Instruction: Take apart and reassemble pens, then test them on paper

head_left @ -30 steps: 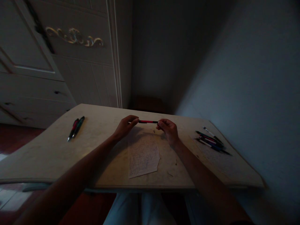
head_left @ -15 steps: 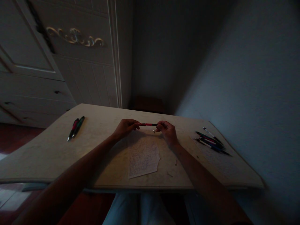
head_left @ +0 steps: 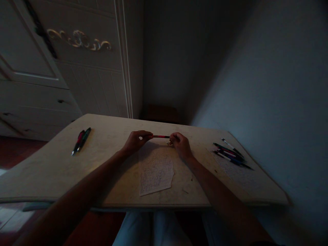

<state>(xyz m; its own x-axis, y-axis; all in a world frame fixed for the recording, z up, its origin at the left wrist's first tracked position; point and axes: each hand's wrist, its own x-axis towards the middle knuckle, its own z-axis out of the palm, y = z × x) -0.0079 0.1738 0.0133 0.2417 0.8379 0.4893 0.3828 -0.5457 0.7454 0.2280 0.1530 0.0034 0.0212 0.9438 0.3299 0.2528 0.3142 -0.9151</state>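
A red and black pen (head_left: pixel 161 136) is stretched level between my two hands, above the far edge of a written sheet of paper (head_left: pixel 156 174). My left hand (head_left: pixel 138 139) pinches its left end between thumb and fingers. Its other end is gripped by my right hand (head_left: pixel 179 140), whose fingers are curled and partly hide the tip. A small shiny piece (head_left: pixel 167 143) shows just under the right fingers; its kind is too small to tell.
Two pens (head_left: pixel 81 140) lie side by side on the left of the table (head_left: pixel 112 133). Several pens (head_left: pixel 232 153) are heaped at the right, partly over another written sheet (head_left: pixel 238 176). Small scraps lie near my right forearm. A wall (head_left: pixel 269 102) borders the table's right side.
The pen stays between both hands. My left fingers have shifted their hold on its left end, and the right hand has turned slightly, its fingers more curled. The view has moved a little.
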